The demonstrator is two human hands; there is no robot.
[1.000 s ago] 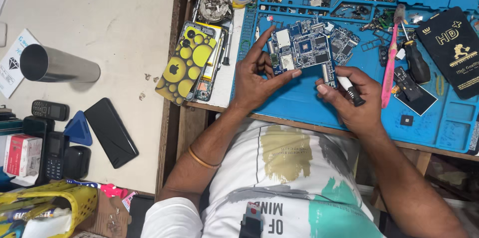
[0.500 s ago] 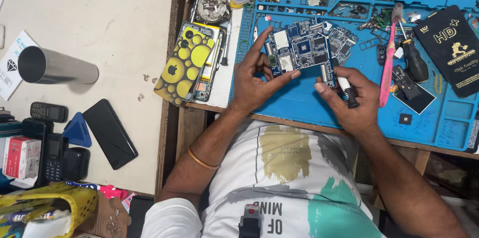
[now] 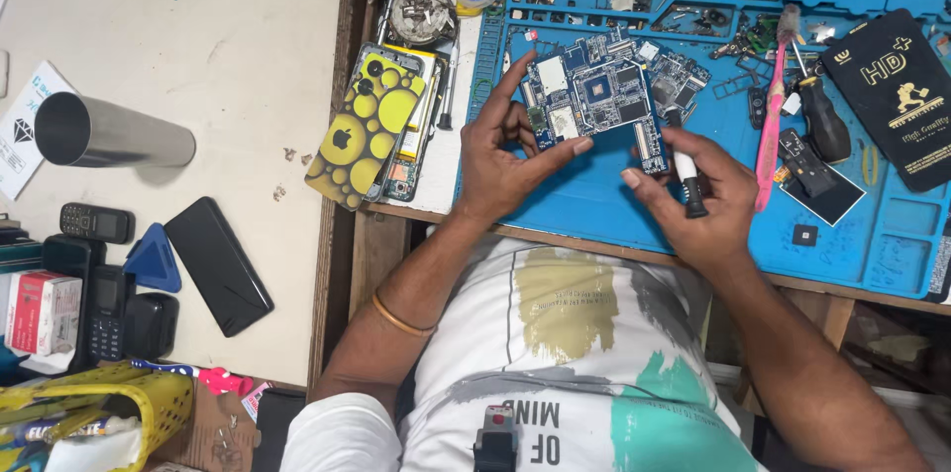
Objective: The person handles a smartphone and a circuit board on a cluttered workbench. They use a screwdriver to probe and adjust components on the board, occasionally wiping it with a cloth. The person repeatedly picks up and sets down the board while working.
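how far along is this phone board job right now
Done: the circuit board is out of its phone; an opened phone lies beside the mat under a yellow spotted case. In hand: the left hand holds the board, and the right hand holds a black-and-white tool at its edge. Left: the board is not refitted.

Single head-worn view, looking steeply down, close over blue mat

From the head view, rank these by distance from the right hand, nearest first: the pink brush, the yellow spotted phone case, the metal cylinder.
1. Pink brush: just beside the right hand, on the blue mat.
2. Yellow spotted phone case: across the mat, past the left hand, at the mat's edge.
3. Metal cylinder: farthest, lying on the white table.
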